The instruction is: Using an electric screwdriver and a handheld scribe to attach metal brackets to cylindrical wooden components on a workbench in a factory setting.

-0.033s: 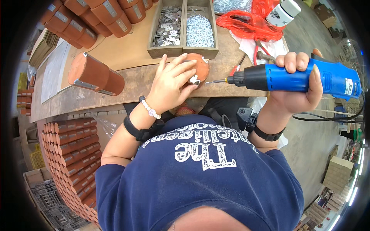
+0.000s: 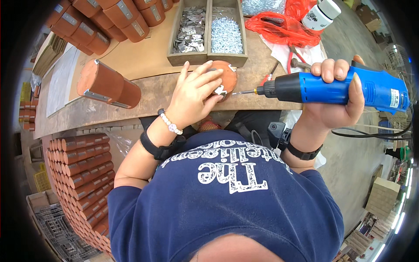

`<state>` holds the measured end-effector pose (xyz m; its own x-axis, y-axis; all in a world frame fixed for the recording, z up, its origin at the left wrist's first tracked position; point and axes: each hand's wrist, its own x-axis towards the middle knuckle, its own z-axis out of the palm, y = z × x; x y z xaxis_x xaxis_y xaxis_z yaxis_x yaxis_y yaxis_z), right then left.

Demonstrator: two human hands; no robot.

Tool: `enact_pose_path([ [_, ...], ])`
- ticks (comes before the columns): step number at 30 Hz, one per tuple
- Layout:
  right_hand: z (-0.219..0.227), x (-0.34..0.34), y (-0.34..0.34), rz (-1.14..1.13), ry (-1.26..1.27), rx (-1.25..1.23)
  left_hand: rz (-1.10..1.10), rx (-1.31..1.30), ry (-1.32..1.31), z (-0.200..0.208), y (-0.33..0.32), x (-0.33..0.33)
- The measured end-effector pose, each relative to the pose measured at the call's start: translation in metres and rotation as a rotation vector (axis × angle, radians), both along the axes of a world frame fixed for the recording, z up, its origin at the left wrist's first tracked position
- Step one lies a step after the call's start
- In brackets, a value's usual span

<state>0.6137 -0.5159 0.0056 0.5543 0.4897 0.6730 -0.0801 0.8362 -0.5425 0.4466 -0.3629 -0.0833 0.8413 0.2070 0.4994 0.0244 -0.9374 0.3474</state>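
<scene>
Stretched across a reddish-brown, terracotta-like cylinder (image 2: 230,76), my left hand (image 2: 195,89) holds it against the table, with its thumb beside a small metal plate (image 2: 220,90) on the near side. Much of the cylinder is hidden under the fingers. My right hand (image 2: 323,114) is wrapped round a blue and black electric screwdriver (image 2: 314,86), held level. Its bit (image 2: 244,92) points left toward the plate, with a small gap between them. At the bit's end is a light, slim tip; whether it is a screw is too small to tell.
Wooden boxes hold metal plates (image 2: 190,32) and small screws (image 2: 226,35). A double-length brown cylinder (image 2: 109,85) leans at left; more cylinders (image 2: 124,19) stand behind and are stacked below left (image 2: 87,174). Red-handled pliers (image 2: 290,60), a red bag (image 2: 279,30) and a white bottle (image 2: 321,15) lie right.
</scene>
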Motion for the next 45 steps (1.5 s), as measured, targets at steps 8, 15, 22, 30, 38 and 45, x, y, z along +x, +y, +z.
enact_pose_path([
  [8, -0.005, -0.007, 0.010, -0.049, -0.060, -0.044, 0.095, -0.045, -0.130, -0.017, -0.010, 0.002],
  [15, -0.010, -0.016, 0.024, -0.112, -0.126, -0.077, 0.130, -0.093, -0.197, -0.023, -0.014, 0.005],
  [22, -0.010, -0.026, 0.037, -0.194, -0.205, -0.168, 0.133, -0.104, -0.230, -0.026, -0.014, 0.006],
  [30, -0.005, -0.036, 0.042, -0.252, -0.234, -0.271, 0.142, -0.105, -0.222, -0.023, -0.014, 0.006],
  [38, -0.009, -0.038, 0.044, -0.283, -0.308, -0.336, 0.125, -0.131, -0.232, -0.025, -0.013, 0.005],
  [45, -0.008, -0.038, 0.047, -0.242, -0.369, -0.360, 0.102, -0.139, -0.265, -0.025, -0.011, 0.007],
])
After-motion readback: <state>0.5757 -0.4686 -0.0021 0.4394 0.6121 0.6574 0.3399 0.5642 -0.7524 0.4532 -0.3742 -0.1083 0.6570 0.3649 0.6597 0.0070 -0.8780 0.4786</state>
